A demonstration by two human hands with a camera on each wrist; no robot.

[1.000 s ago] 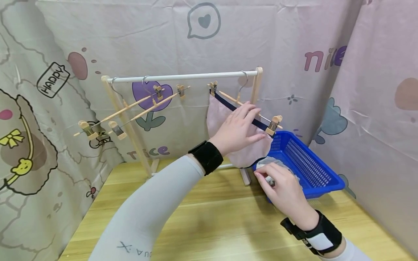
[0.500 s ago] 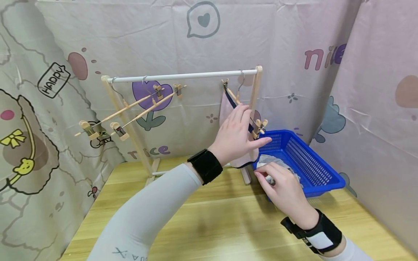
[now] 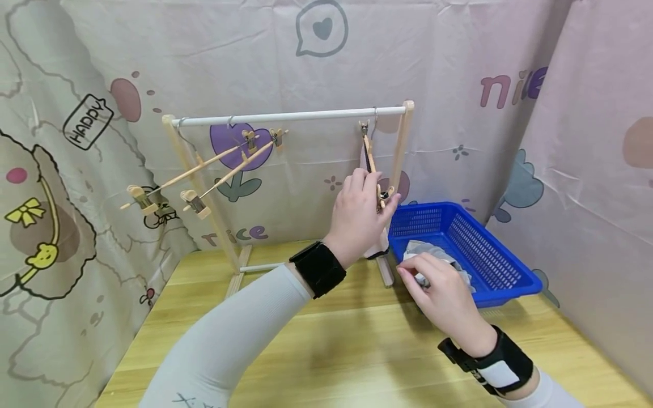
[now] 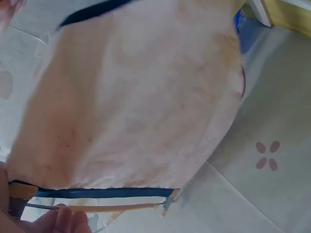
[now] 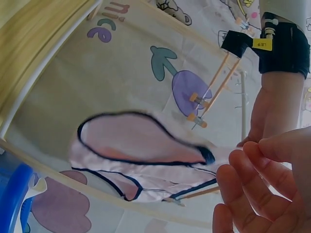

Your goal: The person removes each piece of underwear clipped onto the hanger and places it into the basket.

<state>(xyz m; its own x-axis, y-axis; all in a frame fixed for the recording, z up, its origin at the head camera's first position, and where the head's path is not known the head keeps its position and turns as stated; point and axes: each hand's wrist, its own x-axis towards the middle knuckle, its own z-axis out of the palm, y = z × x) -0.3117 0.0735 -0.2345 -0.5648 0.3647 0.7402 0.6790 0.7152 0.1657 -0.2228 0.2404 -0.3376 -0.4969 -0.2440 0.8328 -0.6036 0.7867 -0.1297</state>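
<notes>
My left hand (image 3: 354, 218) grips the front end of a wooden clip hanger (image 3: 371, 161), close to its front clip (image 3: 384, 197). Pink underpants (image 4: 136, 107) with navy trim hang from that hanger, their waistband held by a clip at each end. The hand covers much of them in the head view; the right wrist view shows a navy-edged leg opening. The hanger's hook sits on the white rail (image 3: 306, 116) near the right post. Lower down, my right hand (image 3: 444, 294) hovers in front of the basket, fingers loosely bent, thumb near the index finger, holding nothing.
Two clip hangers (image 3: 201, 168) without clothes hang at the rack's left end. A blue plastic basket (image 3: 490, 241) with grey cloth (image 3: 431, 249) in it stands on the wooden table (image 3: 316, 351) at right. Printed curtains (image 3: 449, 62) close off the back and sides.
The hanger with the underpants has turned until it is nearly end-on to the head camera. My left hand has moved slightly left and lower, curling around its front end. The right hand has stayed put.
</notes>
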